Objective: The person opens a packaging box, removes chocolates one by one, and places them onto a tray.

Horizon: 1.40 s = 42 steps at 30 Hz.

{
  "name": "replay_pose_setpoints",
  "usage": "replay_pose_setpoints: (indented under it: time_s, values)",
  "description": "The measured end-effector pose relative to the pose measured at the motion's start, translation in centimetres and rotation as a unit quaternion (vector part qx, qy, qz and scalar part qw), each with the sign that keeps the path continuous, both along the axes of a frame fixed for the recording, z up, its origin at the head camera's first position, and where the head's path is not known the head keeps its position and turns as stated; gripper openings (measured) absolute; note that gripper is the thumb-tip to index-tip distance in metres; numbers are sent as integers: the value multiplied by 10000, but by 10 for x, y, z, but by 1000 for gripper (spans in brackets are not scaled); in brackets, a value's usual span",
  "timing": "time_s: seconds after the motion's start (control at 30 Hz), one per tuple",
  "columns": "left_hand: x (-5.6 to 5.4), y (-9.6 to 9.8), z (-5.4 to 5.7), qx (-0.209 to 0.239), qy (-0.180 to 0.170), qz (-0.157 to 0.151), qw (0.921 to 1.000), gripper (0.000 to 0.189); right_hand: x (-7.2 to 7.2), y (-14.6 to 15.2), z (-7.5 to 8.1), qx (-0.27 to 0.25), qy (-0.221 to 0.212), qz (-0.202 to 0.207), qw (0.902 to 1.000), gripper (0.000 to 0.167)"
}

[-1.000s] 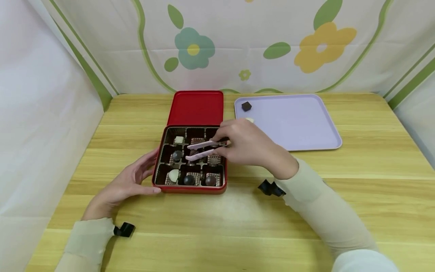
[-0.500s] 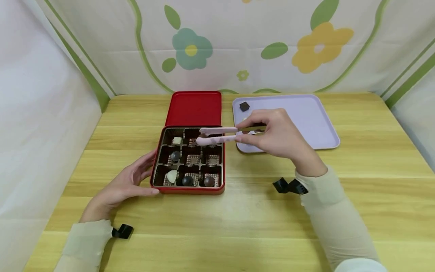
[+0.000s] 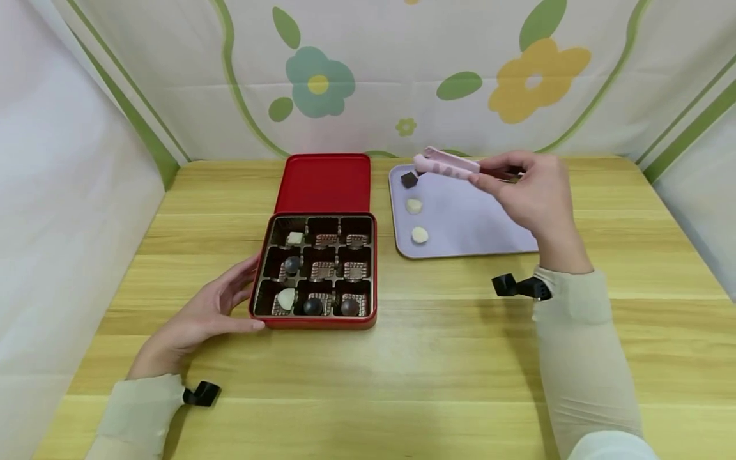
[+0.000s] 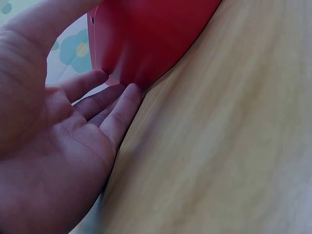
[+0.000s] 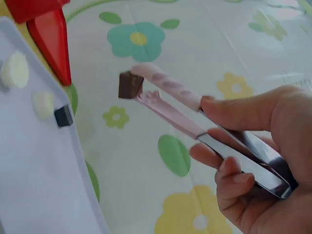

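Note:
My right hand [image 3: 537, 195] grips a pair of small metal tongs with pink tips [image 3: 447, 169], raised over the back of the lavender tray [image 3: 466, 223]. Between the tips is a brown chocolate cube [image 5: 129, 85], plain in the right wrist view. On the tray's left side lie a dark chocolate [image 3: 409, 179] and two white ones, a rounded piece [image 3: 414, 206] and another [image 3: 420, 235]. My left hand [image 3: 198, 319] touches the left side of the red chocolate box [image 3: 316, 323]; its fingertips [image 4: 129, 92] rest against the wall, thumb at the front corner.
The box has a dark divided insert holding several chocolates, among them a white one [image 3: 286, 299] and a dark ball [image 3: 313, 306]. Behind the box lies its red lid [image 3: 324, 182]. A flowered cloth [image 3: 379, 70] hangs behind the wooden table [image 3: 368, 396].
My right hand has lifted the tongs with the brown chocolate out of the box's middle compartment and moved them right and back, over the tray. My left hand stays at the box.

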<state>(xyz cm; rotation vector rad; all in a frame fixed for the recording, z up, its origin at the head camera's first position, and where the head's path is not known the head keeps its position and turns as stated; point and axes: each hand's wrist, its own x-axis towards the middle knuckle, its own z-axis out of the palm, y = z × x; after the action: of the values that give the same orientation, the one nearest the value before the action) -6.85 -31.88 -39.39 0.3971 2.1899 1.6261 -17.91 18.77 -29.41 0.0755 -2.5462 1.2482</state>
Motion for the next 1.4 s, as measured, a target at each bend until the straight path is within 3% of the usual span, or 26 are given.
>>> replay_pose_setpoints:
  time_s: [0.27, 0.63, 1.13, 1.4]
  values:
    - [-1, -1, -1, -1, 44, -11, 10000, 110, -24, 19, -27, -415, -115, -604, 9972, 33]
    - [0, 0, 1, 12, -44, 5, 10000, 109, -36, 36, -54, 33, -882, -1098, 9900, 41]
    - [-1, 1, 1, 16, -45, 8, 10000, 109, -44, 31, -62, 86, -1251, -1312, 9834, 44]
    - [-1, 0, 0, 25, 48, -67, 10000, 109, -41, 29, -62, 106, -1336, -1311, 9823, 46]
